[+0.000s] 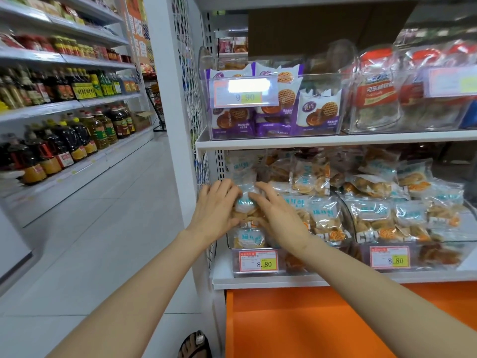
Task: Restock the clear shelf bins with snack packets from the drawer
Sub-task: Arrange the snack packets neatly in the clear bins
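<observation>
Clasping an upright snack packet [245, 205], both hands' fingers [227, 188] curl closed

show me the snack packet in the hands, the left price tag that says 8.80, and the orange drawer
snack packet [246, 204], head view, white top between both hands
8.80 price tag [259, 261], head view, middle of label
orange drawer [296, 329], head view, inner floor

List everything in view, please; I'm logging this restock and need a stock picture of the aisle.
Clear bins: four visible, two per shelf; lower-left one being filled.
Snack packets, blue-and-clear: many, lower bins; one between the hands.
Purple-and-white cookie packets: several, upper-left bin.
Red-labelled bags: a few, upper-right bins.
Price tags: four, pink-and-yellow, on bin fronts; lower-left reads 8.80.
Drawer: one, orange, open below the shelf.
Oil bottles: many, left aisle shelves.
Sandalled foot: one, bottom edge.
Left hand, right hand: both on the packet.
</observation>
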`<state>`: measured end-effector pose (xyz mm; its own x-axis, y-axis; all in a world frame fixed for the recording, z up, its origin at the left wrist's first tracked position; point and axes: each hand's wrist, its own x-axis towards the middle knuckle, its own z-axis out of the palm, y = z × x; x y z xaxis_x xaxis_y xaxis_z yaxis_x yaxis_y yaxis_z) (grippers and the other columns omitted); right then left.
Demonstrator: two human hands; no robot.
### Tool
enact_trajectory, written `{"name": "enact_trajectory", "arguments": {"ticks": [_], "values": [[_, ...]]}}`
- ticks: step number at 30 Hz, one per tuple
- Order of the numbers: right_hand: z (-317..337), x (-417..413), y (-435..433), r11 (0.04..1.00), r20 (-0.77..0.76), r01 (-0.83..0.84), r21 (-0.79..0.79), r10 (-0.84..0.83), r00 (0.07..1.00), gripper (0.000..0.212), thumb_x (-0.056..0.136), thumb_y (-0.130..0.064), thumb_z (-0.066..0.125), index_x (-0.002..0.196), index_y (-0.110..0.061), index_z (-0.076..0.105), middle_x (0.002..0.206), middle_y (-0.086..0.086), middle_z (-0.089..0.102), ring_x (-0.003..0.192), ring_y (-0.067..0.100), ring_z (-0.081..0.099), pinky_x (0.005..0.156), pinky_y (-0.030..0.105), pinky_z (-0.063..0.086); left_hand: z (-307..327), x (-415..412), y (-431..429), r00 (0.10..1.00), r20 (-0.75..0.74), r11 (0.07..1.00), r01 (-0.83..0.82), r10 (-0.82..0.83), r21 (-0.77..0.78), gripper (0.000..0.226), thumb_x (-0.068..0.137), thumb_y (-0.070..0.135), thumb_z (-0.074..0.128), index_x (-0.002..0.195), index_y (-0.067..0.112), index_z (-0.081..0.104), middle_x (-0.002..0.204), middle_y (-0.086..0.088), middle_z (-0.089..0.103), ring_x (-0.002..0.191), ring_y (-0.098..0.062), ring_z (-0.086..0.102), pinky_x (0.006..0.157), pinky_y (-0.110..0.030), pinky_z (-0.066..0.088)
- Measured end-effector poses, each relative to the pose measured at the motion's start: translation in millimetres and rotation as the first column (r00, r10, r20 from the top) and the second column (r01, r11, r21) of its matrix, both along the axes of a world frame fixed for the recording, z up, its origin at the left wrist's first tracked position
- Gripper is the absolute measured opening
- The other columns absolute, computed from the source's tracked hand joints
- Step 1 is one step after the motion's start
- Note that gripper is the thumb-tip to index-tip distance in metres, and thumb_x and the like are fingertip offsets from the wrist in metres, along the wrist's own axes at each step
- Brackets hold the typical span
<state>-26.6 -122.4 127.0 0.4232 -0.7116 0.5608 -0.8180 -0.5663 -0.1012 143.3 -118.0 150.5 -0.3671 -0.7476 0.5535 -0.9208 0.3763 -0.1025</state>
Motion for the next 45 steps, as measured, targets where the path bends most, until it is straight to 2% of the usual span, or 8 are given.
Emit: {"name": "enact_trajectory", "arguments": {"ticks": [8,12,15,18,25,37,42,45], "values": [[9,-1,-9,0.991,-0.242,0.071,-0.111,-0.096,0.965,0.058,0.070,-0.030,0.078,0.121,-0.018,0.055,0.128,0.007,0.051,0.111,0.029,0.050,0.090,0.041,0.040,-1,-8,-4,0.996,0.023,0.988,-0.088,0.086,0.127,0.066,0.072,0.046,0.072,0.126,0.024,0.041,0.126,0.004,0.039,0.117,-0.016,0.037,0.087,-0.031,0.025],[27,-18,-12,0.993,-0.031,0.042,-0.113,-0.046,0.998,0.043,0.082,-0.036,0.067,0.122,-0.021,0.061,0.123,0.000,0.059,0.112,0.024,0.049,0.090,0.037,0.034,0,-7,-6,0.997,0.006,0.984,-0.078,0.078,0.159,0.069,0.072,0.047,0.072,0.129,0.026,0.039,0.127,0.005,0.039,0.118,-0.015,0.037,0.087,-0.031,0.025],[48,-55,-25,0.935,0.164,0.326,-0.138,-0.303,0.939,0.027,0.091,-0.023,0.057,0.115,-0.012,0.062,0.109,0.009,0.065,0.102,0.028,0.052,0.087,0.037,0.037,2,-3,-6,0.999,-0.019,0.983,-0.047,0.051,0.175,0.071,0.072,0.050,0.072,0.131,0.026,0.040,0.126,0.005,0.039,0.118,-0.014,0.036,0.089,-0.030,0.023],[62,-87,-39,0.848,-0.015,0.530,0.003,-0.530,0.848,0.041,0.092,-0.025,0.054,0.132,-0.012,0.050,0.125,0.018,0.056,0.119,0.034,0.046,0.100,0.039,0.033,1,0,-3,0.999,-0.009,0.984,-0.036,0.039,0.173,0.074,0.072,0.053,0.070,0.133,0.026,0.039,0.126,0.004,0.038,0.118,-0.014,0.036,0.094,-0.031,0.024],[66,-106,-40,0.861,-0.145,0.507,-0.021,-0.505,0.851,0.035,0.083,-0.027,0.067,0.117,-0.020,0.064,0.128,0.013,0.056,0.121,0.036,0.044,0.101,0.042,0.030,0,-6,0,0.998,0.034,0.992,-0.048,0.045,0.118,0.073,0.075,0.053,0.067,0.134,0.021,0.038,0.126,0.001,0.038,0.117,-0.018,0.036,0.094,-0.032,0.027],[57,-122,16,0.827,0.290,0.287,-0.484,-0.158,0.944,0.016,0.073,-0.016,0.070,0.084,-0.008,0.061,0.077,0.006,0.063,0.075,0.019,0.039,0.065,0.033,0.025,2,-11,-2,0.993,0.027,0.992,-0.113,0.111,0.063,0.069,0.072,0.052,0.070,0.129,0.022,0.044,0.125,0.000,0.043,0.113,-0.019,0.041,0.086,-0.034,0.030],[44,-70,43,0.990,0.435,0.138,-0.031,-0.111,0.894,0.047,0.072,-0.045,0.066,0.111,-0.019,0.061,0.093,-0.003,0.064,0.082,0.015,0.054,0.073,0.032,0.045,2,-13,-3,0.994,0.045,0.983,-0.108,0.102,0.151,0.067,0.076,0.047,0.069,0.131,0.024,0.040,0.129,0.004,0.041,0.119,-0.016,0.037,0.093,-0.034,0.028],[30,-35,48,0.972,0.474,0.132,0.193,-0.210,0.855,0.031,0.074,-0.043,0.074,0.095,-0.022,0.064,0.083,-0.010,0.063,0.078,0.011,0.058,0.067,0.030,0.047,4,-10,-2,0.994,0.074,0.968,-0.099,0.084,0.232,0.065,0.077,0.046,0.068,0.132,0.023,0.040,0.130,0.004,0.040,0.121,-0.016,0.036,0.094,-0.034,0.027]]}}
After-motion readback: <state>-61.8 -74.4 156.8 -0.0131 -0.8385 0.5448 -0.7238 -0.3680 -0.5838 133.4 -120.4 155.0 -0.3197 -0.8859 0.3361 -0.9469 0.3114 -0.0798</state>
